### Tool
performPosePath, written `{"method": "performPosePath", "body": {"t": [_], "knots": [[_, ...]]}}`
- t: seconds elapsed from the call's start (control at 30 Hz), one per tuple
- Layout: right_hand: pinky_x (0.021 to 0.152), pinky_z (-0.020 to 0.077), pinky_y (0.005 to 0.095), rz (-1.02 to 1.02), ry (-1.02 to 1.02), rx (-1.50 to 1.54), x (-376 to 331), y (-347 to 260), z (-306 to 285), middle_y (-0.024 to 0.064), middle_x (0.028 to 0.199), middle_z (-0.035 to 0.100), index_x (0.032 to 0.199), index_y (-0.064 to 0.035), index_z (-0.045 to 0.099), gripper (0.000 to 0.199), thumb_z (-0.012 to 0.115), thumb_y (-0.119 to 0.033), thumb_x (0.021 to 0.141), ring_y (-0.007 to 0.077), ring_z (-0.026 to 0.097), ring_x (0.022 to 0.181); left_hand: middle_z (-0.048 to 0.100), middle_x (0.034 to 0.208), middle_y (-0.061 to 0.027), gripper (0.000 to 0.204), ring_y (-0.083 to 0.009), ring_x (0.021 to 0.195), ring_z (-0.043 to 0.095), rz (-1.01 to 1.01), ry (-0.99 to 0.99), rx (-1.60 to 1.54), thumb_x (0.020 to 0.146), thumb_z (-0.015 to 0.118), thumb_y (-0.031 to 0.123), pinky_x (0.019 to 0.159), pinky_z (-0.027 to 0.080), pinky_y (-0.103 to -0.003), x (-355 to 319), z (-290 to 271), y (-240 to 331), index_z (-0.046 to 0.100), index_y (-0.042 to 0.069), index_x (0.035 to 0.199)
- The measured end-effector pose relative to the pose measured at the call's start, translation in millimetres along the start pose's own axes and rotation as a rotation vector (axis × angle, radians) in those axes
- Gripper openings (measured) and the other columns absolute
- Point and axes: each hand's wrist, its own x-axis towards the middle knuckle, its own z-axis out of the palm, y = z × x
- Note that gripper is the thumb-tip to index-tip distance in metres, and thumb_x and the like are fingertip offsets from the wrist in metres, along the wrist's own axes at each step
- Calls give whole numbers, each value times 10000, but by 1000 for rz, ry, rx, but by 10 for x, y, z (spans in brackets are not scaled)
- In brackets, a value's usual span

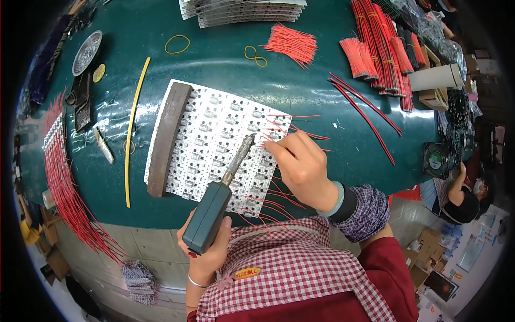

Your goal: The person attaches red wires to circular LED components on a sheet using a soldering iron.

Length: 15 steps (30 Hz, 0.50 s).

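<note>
My left hand (pixel 217 252) is wrapped round a dark green soldering gun (pixel 208 217). Its long, dark-crusted tip reaches over a white sheet of small circuit boards (pixel 217 126), near the sheet's right side. At that edge my right hand (pixel 304 166) is closed, thumb and forefinger pinching the end of a thin red wire just beside the tip. Other red wires (pixel 279 203) stick out from the same edge, above and below my right hand. A brown rectangular bar (pixel 169 139) lies across the sheet's left side.
Bundles of red wire (pixel 381 48) are heaped at the far right, with another bundle (pixel 292 44) farther left. Wired boards (pixel 56 155) hang over the table's left edge. A metal dish (pixel 87 52), a yellow strip (pixel 137 134) and a small fan (pixel 437 160) stand around.
</note>
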Motion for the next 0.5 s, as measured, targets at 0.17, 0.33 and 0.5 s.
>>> {"method": "performPosePath", "body": {"t": [0.17,0.33,0.5], "knots": [[573,464,357,42,-71,36,-6,54,2,80,771,564,957,-16,713,275,679,82,702,245,568,695,698,847,-132,229,-169,650,658,9,-27,6,760,756,-44,578,511,-280,-33,-14,-28,695,-88,976],[599,478,361,55,-88,64,9,66,-4,84,785,567,954,-17,710,271,655,95,713,249,577,713,696,854,-135,220,-172,647,656,-23,-36,-10,761,754,-45,573,506,-278,-73,-16,-82,692,-86,968],[614,464,340,25,-88,47,-7,87,19,64,787,506,935,-30,674,252,629,68,708,223,527,727,686,853,-129,205,-165,638,644,-61,-46,-9,761,752,-47,560,494,-275,-74,-4,-47,688,-80,953]]}}
